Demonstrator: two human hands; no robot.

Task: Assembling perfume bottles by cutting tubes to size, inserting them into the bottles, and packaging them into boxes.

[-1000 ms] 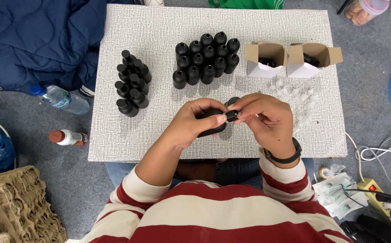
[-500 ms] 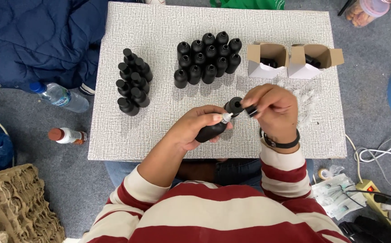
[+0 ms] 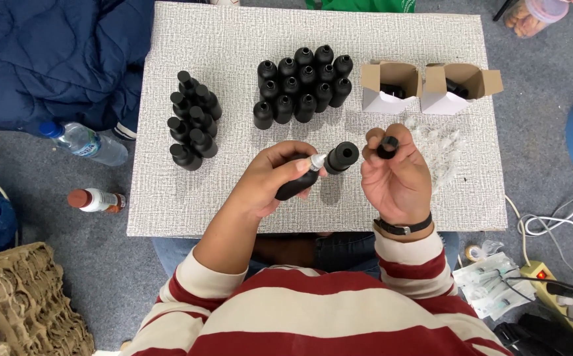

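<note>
Left hand: your left hand (image 3: pixel 270 181) is curled around a small black bottle (image 3: pixel 299 183), holding it tilted above the near edge of the table (image 3: pixel 233 66).
Bottle: matte black, rounded body, with a pale dropper tip (image 3: pixel 315 161) showing at its neck; a black cylinder (image 3: pixel 342 156) sits just past that tip, its open end turned up towards you.
Right hand: your right hand (image 3: pixel 395 181) is raised palm up, thumb and fingertips pinching a small black cap (image 3: pixel 387 146). It is apart from the bottle.
Left group: a cluster of black bottles (image 3: pixel 193 122) standing on the table's left side.
Middle group: a denser block of black bottles (image 3: pixel 303 82) stands behind your hands.
Boxes: two open white cartons (image 3: pixel 428 89) lie at the far right, a dark item inside each.
Clear bits: a scatter of clear plastic pieces (image 3: pixel 441 142) lies beside your right hand.
</note>
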